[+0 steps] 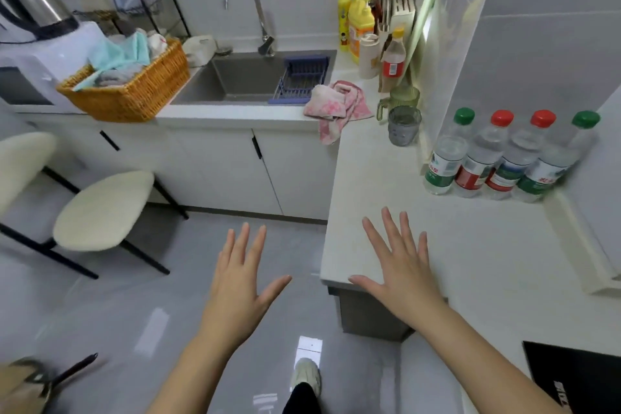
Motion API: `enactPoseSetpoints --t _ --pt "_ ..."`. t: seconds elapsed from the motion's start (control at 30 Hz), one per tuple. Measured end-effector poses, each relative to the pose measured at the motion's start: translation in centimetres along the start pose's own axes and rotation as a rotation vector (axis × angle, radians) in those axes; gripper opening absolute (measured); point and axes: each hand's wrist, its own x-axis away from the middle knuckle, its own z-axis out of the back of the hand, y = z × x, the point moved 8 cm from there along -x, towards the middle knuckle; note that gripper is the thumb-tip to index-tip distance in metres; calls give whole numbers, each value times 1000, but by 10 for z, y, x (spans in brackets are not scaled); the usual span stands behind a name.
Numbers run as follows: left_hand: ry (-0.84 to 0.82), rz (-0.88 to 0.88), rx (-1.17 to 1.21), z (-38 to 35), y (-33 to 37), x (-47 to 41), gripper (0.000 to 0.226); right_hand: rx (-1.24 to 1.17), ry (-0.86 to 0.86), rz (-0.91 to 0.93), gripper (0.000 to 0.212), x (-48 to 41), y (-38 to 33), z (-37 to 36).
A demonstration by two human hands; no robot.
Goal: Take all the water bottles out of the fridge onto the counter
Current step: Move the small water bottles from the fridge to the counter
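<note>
Several clear water bottles stand upright in a row on the white counter point(386, 198) at the right, against the wall: a green-capped bottle point(447, 158), two red-capped bottles point(484, 161) point(519, 161), and another green-capped bottle point(554, 165). My left hand point(240, 282) is spread flat with straight fingers over the grey floor, holding nothing. My right hand point(400, 262) is also spread flat, over the near corner of the counter, well short of the bottles. No fridge is in view.
Two glass cups point(403, 124) and a pink cloth point(339, 104) sit further along the counter. Beyond are a sink point(245, 81), detergent bottles point(359, 27), a wicker basket point(131, 84) and a kettle. Two cream stools point(100, 208) stand at the left.
</note>
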Motion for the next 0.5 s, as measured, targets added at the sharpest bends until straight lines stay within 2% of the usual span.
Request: enactPoseSetpoints --t 0.17,0.5 --pt "66 115 -20 23 -27 39 89 -2 -42 147 103 -8 -59 -6" --pt "171 271 -116 84 -92 117 86 79 -73 445 99 -5 -203 -15"
